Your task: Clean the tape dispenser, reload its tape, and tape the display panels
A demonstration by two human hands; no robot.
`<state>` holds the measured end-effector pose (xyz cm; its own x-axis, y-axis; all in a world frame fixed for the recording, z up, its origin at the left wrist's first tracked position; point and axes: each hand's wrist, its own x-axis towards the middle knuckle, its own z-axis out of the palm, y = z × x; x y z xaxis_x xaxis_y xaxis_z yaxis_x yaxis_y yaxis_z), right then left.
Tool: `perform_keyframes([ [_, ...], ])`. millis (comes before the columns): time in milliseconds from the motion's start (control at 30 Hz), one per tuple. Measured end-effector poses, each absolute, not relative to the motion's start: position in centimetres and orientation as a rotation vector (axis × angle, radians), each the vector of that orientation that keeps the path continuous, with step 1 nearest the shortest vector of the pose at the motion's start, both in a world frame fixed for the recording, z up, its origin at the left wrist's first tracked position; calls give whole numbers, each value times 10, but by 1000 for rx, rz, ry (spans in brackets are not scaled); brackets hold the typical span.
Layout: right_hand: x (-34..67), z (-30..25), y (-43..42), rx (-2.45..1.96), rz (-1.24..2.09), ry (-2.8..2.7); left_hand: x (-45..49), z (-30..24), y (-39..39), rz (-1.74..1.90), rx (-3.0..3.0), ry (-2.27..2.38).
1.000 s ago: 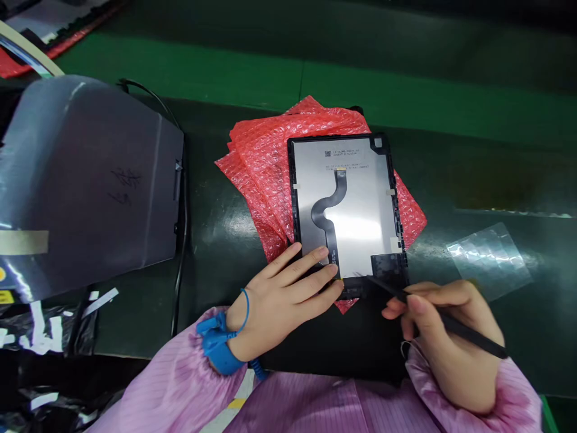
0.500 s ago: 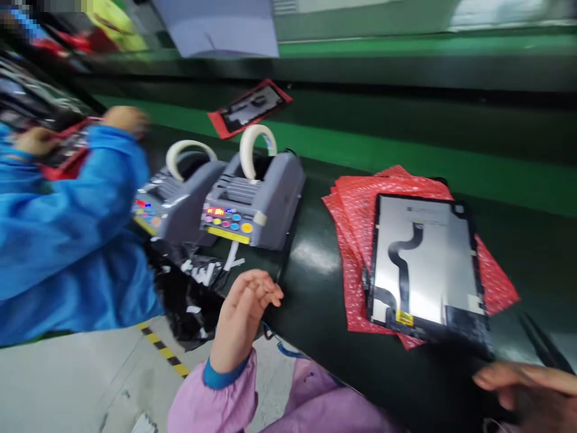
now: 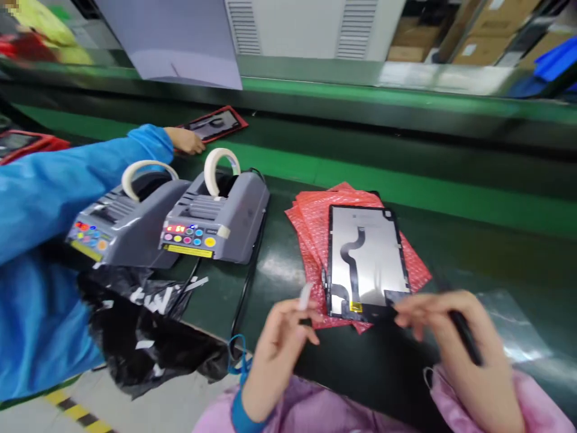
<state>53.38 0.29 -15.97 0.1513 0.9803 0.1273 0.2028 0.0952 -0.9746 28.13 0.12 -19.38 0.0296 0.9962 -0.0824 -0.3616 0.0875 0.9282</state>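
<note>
Taping, I'd say: near the table's (image 3: 277,270) front edge my left hand (image 3: 283,337) pinches a strip (image 3: 305,296), right hand (image 3: 444,334) curls round a tool (image 3: 467,340), the screen (image 3: 376,264) wanting careful aim.

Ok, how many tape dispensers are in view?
2. The nearer dispenser stands beyond the left hand, toward the picture's left; the farther dispenser stands left of that one, in front of the co-worker's blue sleeve. Others could be hidden behind the sleeve.
</note>
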Motion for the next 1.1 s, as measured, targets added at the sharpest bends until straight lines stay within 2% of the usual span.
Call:
perform_keyframes([
  [133,516,-140,38,-1306,1254,-1349,326,-201,-7,1048,1092,783],
  [233,514,-138,53,-1322,1374,-1343,333,-202,-4,987,1148,773],
  [400,517,-141,88,-1336,1269,-1205,330,-195,6,986,1502,958],
  [600,515,-154,123,-1373,1330,-1172,344,-196,22,696,2411,1629],
  [800,511,-177,123,-1358,1410,-1215,354,-199,32,637,2548,1781],
  [1100,510,-196,124,-1429,1274,-1352,357,-198,38,594,2602,1758],
])
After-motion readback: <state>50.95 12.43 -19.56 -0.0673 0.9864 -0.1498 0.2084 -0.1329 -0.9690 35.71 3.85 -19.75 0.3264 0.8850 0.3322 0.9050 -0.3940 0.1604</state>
